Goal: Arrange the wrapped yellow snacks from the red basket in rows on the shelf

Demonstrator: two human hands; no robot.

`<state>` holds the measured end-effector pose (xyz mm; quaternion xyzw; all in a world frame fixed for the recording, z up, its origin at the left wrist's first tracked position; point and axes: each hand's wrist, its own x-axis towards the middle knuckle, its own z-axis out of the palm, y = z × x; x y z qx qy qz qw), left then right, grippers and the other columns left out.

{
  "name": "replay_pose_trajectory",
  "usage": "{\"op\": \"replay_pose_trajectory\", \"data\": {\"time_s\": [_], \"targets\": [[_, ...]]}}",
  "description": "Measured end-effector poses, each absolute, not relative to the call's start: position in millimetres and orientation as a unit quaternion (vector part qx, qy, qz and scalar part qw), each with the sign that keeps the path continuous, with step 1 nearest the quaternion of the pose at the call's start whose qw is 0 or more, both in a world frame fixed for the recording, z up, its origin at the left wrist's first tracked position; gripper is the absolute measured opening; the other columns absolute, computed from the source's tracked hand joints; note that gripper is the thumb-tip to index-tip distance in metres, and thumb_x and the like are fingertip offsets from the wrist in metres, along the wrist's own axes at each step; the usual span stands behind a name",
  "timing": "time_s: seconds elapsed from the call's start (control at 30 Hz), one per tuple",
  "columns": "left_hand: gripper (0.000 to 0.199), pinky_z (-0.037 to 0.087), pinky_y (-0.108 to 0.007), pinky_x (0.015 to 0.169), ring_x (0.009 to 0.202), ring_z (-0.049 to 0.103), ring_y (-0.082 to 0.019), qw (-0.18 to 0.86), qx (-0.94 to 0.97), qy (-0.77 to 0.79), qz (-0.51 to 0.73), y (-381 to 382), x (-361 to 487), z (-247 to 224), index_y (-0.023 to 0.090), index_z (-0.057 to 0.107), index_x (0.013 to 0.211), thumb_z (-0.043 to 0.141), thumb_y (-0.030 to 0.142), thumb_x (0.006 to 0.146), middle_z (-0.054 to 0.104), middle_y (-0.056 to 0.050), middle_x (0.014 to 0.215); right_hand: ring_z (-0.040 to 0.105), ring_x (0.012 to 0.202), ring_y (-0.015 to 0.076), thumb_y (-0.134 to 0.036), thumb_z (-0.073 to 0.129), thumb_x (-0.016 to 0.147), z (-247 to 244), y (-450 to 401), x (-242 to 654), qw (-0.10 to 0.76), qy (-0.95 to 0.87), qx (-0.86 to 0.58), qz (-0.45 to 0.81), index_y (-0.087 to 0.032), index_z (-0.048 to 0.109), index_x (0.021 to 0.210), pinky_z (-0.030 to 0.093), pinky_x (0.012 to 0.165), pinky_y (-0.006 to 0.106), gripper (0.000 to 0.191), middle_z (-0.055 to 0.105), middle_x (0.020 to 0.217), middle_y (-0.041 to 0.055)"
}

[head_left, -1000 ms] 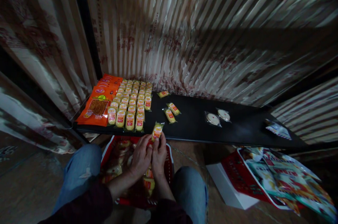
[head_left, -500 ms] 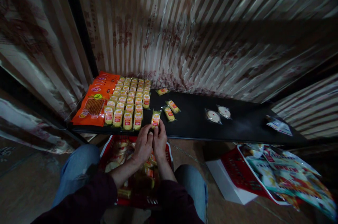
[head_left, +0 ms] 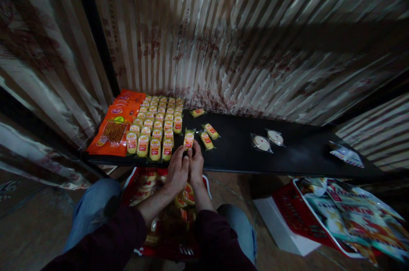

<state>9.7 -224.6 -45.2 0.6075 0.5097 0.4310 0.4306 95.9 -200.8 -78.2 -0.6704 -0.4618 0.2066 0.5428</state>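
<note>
Left hand (head_left: 177, 171) and right hand (head_left: 196, 163) both gripped wrapped yellow snack (head_left: 188, 138) by its near end, over shelf (head_left: 236, 154), just right of neat snack rows (head_left: 155, 150). Soft-looking wrapper seemed to call for light, even grip. Red basket (head_left: 208, 187) below hands held assorted wrapped snacks (head_left: 188, 195); tilted basket (head_left: 284, 206) at right held large, glossy bags (head_left: 354, 215).

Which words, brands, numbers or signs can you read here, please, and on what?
Nothing can be read with certainty.
Held pack and rowed packs: red label print, too small.
Orange bags: oval logo, yellow circle, too small.
Teal bags: large characters, blurred.
Striped sheeting: characters, too blurred.
</note>
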Motion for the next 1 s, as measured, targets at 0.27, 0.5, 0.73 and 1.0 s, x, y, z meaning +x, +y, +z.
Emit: {"op": "replay_pose_trajectory", "data": {"time_s": [0.27, 0.5, 0.73, 1.0], "targets": [[0.045, 0.025, -0.04, 0.113, 0.132, 0.036, -0.019, 0.421, 0.609, 0.511, 0.437, -200.0, 18.5, -44.3, 0.012, 0.047, 0.128, 0.036, 0.023, 0.085, 0.043, -0.013, 0.14, 0.058, 0.101, 0.0198, -0.025, 0.043, 0.079, -72.0, -171.6, 98.8, 0.547, -0.483, -0.653, 0.202, -0.012, 0.052, 0.122, 0.042, 0.094, 0.036, 0.046, 0.061, 0.117, 0.0125], [0.049, 0.023, -0.039, 0.113, 0.133, 0.034, -0.02, 0.421, 0.608, 0.527, 0.42, -189.9, 22.6, -41.5, 0.006, 0.044, 0.13, 0.035, 0.022, 0.084, 0.04, -0.015, 0.142, 0.057, 0.104, 0.0196, -0.019, 0.042, 0.076, -73.7, -159.9, 95.5, 0.549, -0.498, -0.634, 0.22, -0.011, 0.053, 0.12, 0.041, 0.096, 0.036, 0.047, 0.06, 0.119, 0.0123], [0.051, 0.021, -0.04, 0.114, 0.133, 0.033, -0.021, 0.419, 0.6, 0.533, 0.425, -183.4, 26.6, -48.5, 0.01, 0.045, 0.131, 0.036, 0.02, 0.082, 0.043, -0.012, 0.14, 0.057, 0.104, 0.0194, -0.021, 0.046, 0.074, -83.9, -150.9, 97.0, 0.541, -0.518, -0.622, 0.229, -0.016, 0.054, 0.117, 0.041, 0.096, 0.035, 0.044, 0.061, 0.115, 0.0092], [0.053, 0.015, -0.042, 0.115, 0.138, 0.022, -0.023, 0.42, 0.592, 0.519, 0.451, -181.1, 32.1, -62.8, 0.015, 0.039, 0.136, 0.038, 0.028, 0.084, 0.036, -0.011, 0.145, 0.056, 0.098, 0.0219, -0.02, 0.044, 0.078, -93.1, -145.7, 95.8, 0.532, -0.528, -0.628, 0.209, -0.022, 0.059, 0.108, 0.042, 0.087, 0.036, 0.034, 0.064, 0.103, 0.0078]]}}
